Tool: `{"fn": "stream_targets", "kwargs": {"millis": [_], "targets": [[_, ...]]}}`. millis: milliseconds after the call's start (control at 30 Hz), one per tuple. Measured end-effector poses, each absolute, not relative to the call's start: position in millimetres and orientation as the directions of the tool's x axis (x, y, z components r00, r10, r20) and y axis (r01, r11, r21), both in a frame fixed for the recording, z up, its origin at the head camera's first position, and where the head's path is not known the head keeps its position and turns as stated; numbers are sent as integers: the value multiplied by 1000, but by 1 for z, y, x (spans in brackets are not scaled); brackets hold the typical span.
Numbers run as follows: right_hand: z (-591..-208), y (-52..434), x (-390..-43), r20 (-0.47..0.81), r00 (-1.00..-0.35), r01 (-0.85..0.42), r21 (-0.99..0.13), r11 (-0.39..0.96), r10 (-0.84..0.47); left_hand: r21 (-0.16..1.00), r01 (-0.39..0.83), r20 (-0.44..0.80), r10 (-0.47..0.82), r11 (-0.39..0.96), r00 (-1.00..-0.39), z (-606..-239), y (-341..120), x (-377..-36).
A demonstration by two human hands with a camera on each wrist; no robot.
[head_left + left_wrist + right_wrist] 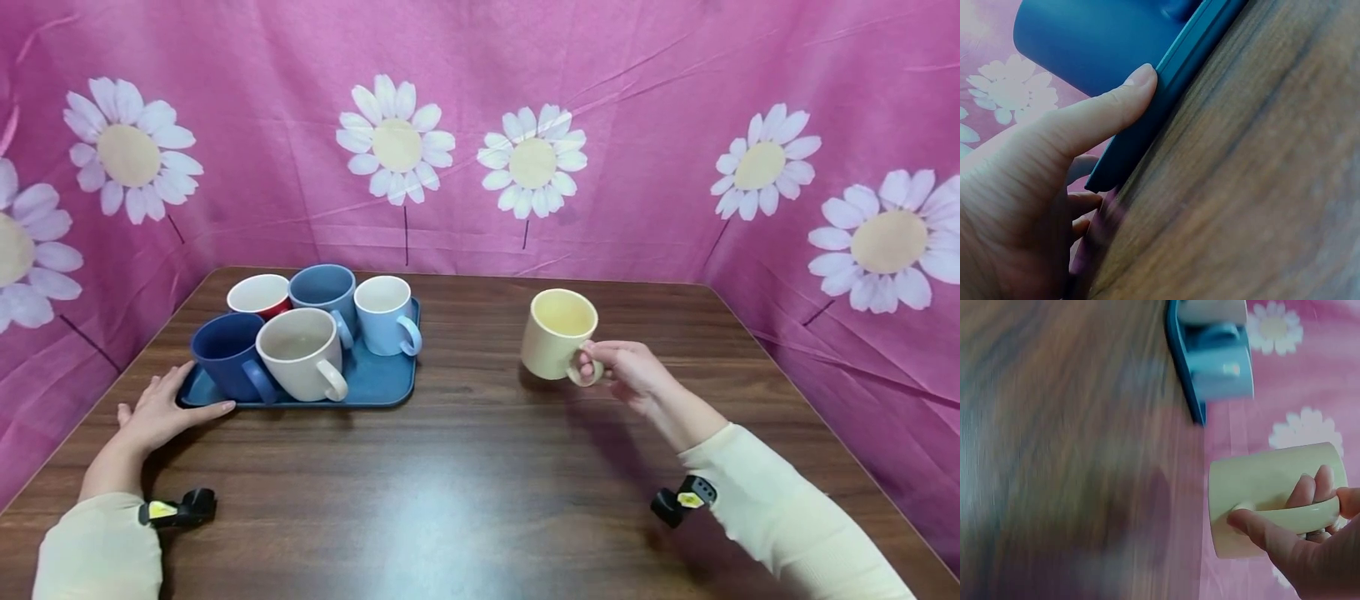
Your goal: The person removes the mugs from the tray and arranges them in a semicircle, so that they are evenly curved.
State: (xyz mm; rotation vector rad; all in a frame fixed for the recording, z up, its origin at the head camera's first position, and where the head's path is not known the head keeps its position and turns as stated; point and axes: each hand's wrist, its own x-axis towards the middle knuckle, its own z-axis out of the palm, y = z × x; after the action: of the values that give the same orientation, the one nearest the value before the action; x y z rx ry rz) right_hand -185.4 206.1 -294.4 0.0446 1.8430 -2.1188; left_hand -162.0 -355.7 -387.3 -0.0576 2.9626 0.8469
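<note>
We sit at a brown wooden table (480, 492) with pink daisy cloth (660, 100) hung behind and beside it. On our left lies a blue tray (378, 385) carrying five mugs: a dark blue mug (225, 354), a cream mug (302, 352), a red mug (258, 295), a grey-blue mug (324, 290) and a light blue mug (384, 315).

Our left hand (161, 408) lies flat with straight fingers against the tray's near left corner, thumb (1107, 106) pressed along the rim, holding nothing. Our right hand (626, 371) has its fingers (1310, 490) curled through the handle of a pale yellow mug (558, 333), which sits well to the right of the tray, tipped slightly and seemingly just off the table.

We judge that the mug is being carried, tray steadied meanwhile. If it is bound for the tray, the next move calls for a level carry leftward, minding the light blue mug's handle, toward the bare front right corner.
</note>
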Motion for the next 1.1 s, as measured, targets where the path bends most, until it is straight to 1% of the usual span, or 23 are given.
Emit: {"fn": "stream_targets", "kwargs": {"millis": [133,300,433,500,567,667,800,867,1033,1100], "targets": [[-291,226,-193,-243,-950,272,-953,-136,-195,524,-56,-68,-24,850,-997,-388,-356,-161],[-294,248,-209,-254,-956,273,-954,-126,-148,528,-62,-73,-28,847,-997,-388,-356,-159],[-298,262,-226,-296,-946,314,-937,-153,-129,532,-64,-68,-33,845,-997,-387,-354,-159],[-297,264,-231,-322,-939,340,-921,-188,-119,532,-63,-65,-33,844,-997,-387,-354,-160],[-298,268,-240,-343,-932,360,-914,-185,-119,532,-60,-63,-31,845,-998,-386,-354,-160],[-311,282,-263,-369,-918,393,-893,-221,-143,535,-56,-62,-28,843,-998,-385,-354,-161],[-343,313,-308,-407,-897,442,-848,-294,-174,536,-55,-62,-26,842,-998,-385,-353,-161],[-353,321,-325,-429,-889,458,-828,-323,-161,535,-56,-61,-27,843,-998,-385,-353,-161],[-371,337,-362,-442,-878,478,-805,-352,-182,531,-58,-62,-30,846,-998,-386,-354,-160],[-386,351,-385,-432,-881,473,-805,-358,-191,530,-59,-62,-31,846,-998,-386,-355,-160]]}}
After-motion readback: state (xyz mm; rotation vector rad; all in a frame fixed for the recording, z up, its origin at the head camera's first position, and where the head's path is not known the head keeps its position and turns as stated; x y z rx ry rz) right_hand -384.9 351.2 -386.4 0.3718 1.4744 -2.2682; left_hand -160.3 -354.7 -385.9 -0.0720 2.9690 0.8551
